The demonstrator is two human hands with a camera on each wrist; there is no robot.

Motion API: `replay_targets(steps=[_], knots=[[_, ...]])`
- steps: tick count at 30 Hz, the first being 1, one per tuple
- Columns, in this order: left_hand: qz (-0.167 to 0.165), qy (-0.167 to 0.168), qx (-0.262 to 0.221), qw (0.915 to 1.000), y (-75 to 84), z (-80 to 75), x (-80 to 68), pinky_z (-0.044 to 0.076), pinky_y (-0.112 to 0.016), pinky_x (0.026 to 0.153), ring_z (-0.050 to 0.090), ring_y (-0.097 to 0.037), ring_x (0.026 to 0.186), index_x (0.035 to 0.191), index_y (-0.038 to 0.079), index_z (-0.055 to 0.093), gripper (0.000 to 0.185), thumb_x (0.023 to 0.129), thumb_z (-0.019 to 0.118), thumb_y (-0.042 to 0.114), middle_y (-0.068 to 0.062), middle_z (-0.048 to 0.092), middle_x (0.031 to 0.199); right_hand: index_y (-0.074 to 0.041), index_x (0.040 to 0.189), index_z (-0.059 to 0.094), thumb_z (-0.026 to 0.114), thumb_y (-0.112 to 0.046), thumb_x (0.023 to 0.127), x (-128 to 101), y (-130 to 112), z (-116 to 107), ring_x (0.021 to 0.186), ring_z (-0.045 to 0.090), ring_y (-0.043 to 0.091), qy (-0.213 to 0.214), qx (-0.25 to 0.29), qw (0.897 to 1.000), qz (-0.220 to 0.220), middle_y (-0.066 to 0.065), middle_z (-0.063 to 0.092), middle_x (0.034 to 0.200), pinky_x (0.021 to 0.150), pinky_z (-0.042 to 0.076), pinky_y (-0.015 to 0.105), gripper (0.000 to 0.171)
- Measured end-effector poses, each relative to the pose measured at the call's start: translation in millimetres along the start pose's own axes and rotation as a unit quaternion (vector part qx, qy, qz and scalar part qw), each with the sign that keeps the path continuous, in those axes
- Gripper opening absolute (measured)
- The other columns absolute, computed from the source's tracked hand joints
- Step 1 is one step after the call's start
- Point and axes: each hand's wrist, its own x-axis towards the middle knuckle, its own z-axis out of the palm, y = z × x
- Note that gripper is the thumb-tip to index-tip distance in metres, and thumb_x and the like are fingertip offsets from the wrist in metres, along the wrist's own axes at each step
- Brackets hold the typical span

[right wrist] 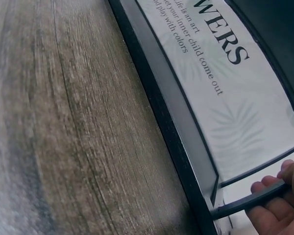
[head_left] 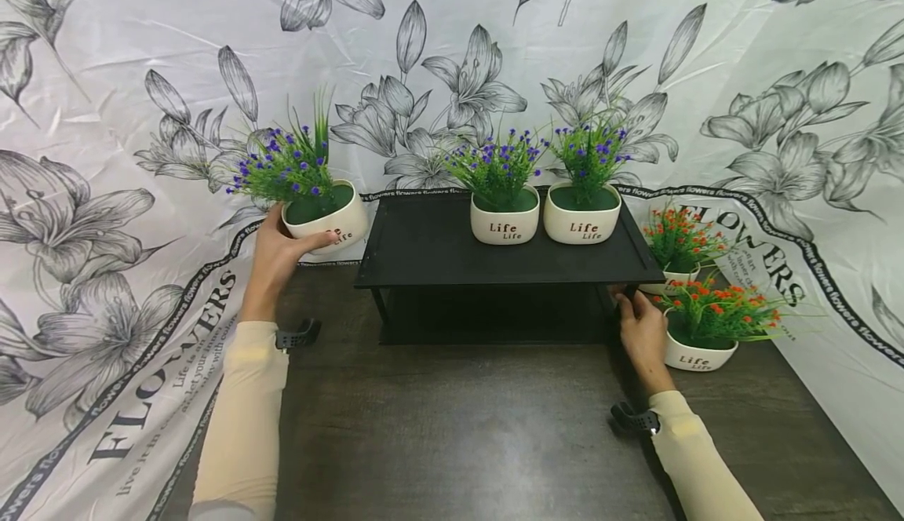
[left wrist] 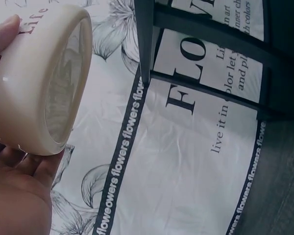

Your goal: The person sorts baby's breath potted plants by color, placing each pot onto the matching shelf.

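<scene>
1. Flower-printed cloth hangs behind a dark wooden table [head_left: 494,427] and spills down onto it on both sides; that is where I am working.
2. My left hand [head_left: 271,258] has its fingers and thumb curled round the purple-flower pot [head_left: 326,219], held in the air, tilted, just off the left end of the black shelf [head_left: 438,250]. The left wrist view shows the pot's underside [left wrist: 59,83] with my palm beneath it.
3. My right hand [head_left: 641,333] grips the shelf's frame at its right front corner, fingers [right wrist: 272,208] wrapped round a thin black bar.
4. I judge this to be the carrying step: the pot is lifted and not yet set down.
5. Two matching purple pots [head_left: 504,219] [head_left: 582,215] stand side by side on the right half of the shelf top, so the left half is open room.
6. The next move, as I read it, calls for levelling the pot and clearing the shelf's raised left edge.
7. Two orange-flower pots [head_left: 702,340] [head_left: 678,258] crowd the table just beside my right hand, leaving little room there.
</scene>
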Motion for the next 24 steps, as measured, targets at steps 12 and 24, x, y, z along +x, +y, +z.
replay_targets(steps=[12, 24], knots=[[0.010, -0.031, -0.013, 0.9994, 11.8, 19.3, 7.4, 0.057, -0.019, 0.082, 0.067, -0.010, 0.106, 0.148, 0.013, 0.053, 0.078, 0.082, 0.095, 0.025, 0.004, 0.066, 0.123, -0.001, 0.120, 0.075, 0.061, -0.022, 0.111, 1, 1, 1, 0.106, 0.072, 0.047, 0.002, -0.002, 1.000, -0.010, 0.026, 0.078, 0.113, 0.087, 0.050, 0.061, 0.027], [0.011, -0.066, 0.007, 0.9977, 28.3, 43.2, 16.0, 0.057, -0.021, 0.084, 0.066, -0.015, 0.111, 0.151, 0.011, 0.048, 0.086, 0.081, 0.095, 0.030, -0.011, 0.063, 0.137, -0.002, 0.121, 0.075, 0.061, -0.023, 0.111, 1, 2, 2, 0.111, 0.072, 0.045, 0.001, -0.001, 1.000, -0.007, 0.024, 0.078, 0.115, 0.091, 0.050, 0.059, 0.027]])
